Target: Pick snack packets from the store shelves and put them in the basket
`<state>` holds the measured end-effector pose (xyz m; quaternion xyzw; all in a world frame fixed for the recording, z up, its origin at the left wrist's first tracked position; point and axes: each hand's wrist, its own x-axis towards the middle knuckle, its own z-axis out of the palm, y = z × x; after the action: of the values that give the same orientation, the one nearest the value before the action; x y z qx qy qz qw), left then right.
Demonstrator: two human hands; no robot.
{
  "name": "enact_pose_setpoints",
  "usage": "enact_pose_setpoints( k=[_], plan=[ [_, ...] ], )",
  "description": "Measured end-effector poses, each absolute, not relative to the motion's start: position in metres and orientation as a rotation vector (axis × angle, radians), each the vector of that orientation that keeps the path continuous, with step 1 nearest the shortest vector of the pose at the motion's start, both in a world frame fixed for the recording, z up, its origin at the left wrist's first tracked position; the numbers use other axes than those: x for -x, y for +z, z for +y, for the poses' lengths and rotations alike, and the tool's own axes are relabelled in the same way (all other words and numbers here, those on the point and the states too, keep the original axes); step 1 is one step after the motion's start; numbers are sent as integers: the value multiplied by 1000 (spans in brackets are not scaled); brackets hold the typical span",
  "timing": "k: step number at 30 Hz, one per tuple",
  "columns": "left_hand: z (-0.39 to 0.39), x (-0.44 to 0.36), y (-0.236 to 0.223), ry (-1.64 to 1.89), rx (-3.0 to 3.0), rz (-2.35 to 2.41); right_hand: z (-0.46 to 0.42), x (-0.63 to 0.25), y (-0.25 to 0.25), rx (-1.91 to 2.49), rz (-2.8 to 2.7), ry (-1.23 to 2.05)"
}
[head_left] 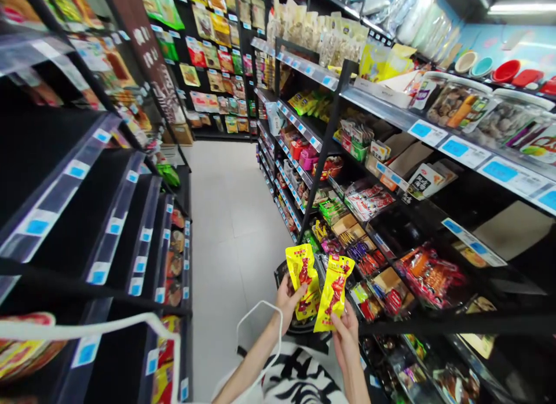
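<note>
I stand in a shop aisle between black shelves. My left hand (287,298) grips a yellow snack packet with red print (303,275), held upright. My right hand (346,330) grips a second yellow packet (334,292) of the same kind, right beside the first and slightly lower. Both packets are held up in front of the lower right shelves. A white bag handle (256,311) loops over my left forearm, and a white bag with black print (299,378) hangs below my arms.
The right shelf unit (391,111) holds snack boxes, packets and jars, with blue price tags along its edges. The left shelf unit (87,219) is mostly bare, with a few packets at its far end. A pale tiled floor (226,219) runs ahead to a wall of hanging packets.
</note>
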<state>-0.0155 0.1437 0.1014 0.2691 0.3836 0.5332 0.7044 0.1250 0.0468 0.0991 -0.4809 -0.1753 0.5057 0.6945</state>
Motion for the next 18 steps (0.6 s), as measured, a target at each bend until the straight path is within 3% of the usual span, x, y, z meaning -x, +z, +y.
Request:
enact_pose_setpoints(
  k=[8, 18],
  plan=[
    [136, 3, 94, 1105, -572, 781, 40, -123, 95, 1073, -336, 1028],
    [128, -10, 86, 1029, -522, 807, 14, -141, 97, 1148, -238, 1141]
  ],
)
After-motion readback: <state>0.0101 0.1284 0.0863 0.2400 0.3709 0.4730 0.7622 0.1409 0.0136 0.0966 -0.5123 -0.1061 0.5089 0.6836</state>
